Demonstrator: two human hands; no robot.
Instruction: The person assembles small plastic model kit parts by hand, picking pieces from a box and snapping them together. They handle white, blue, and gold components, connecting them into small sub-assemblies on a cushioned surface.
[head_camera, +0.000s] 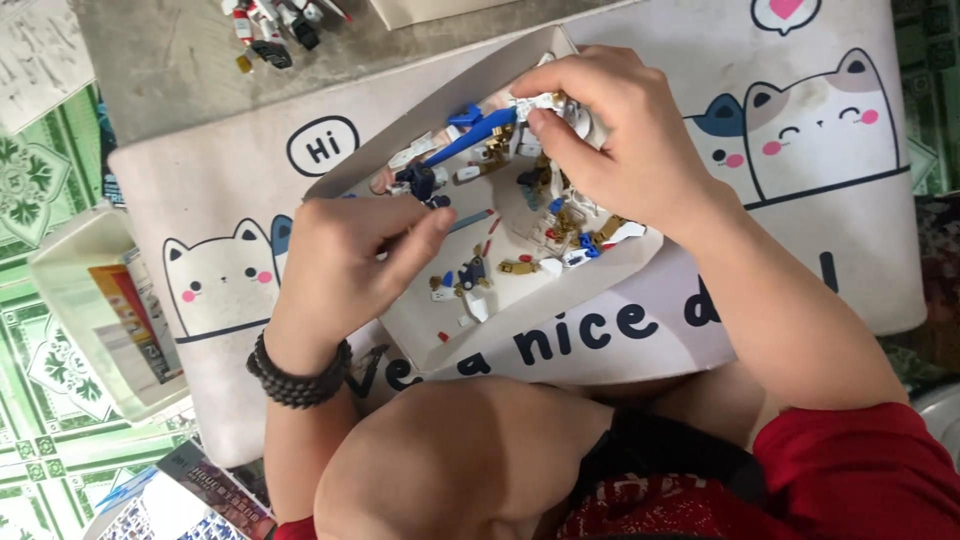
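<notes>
Green patterned floor tiles framed a cat-printed white mat (820, 250) bearing a shallow white cardboard tray (420, 330), where the left hand (345, 265) pinched a dark-blue model part (420, 183) whose long blue blade (470, 135) ran toward two o'clock into the right hand (610, 140), the nearer, gripping it.

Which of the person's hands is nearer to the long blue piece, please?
The right. The right hand pinches the upper end of the long blue piece over the white tray; the left hand sits below its lower end, holding a dark blue part.
</notes>
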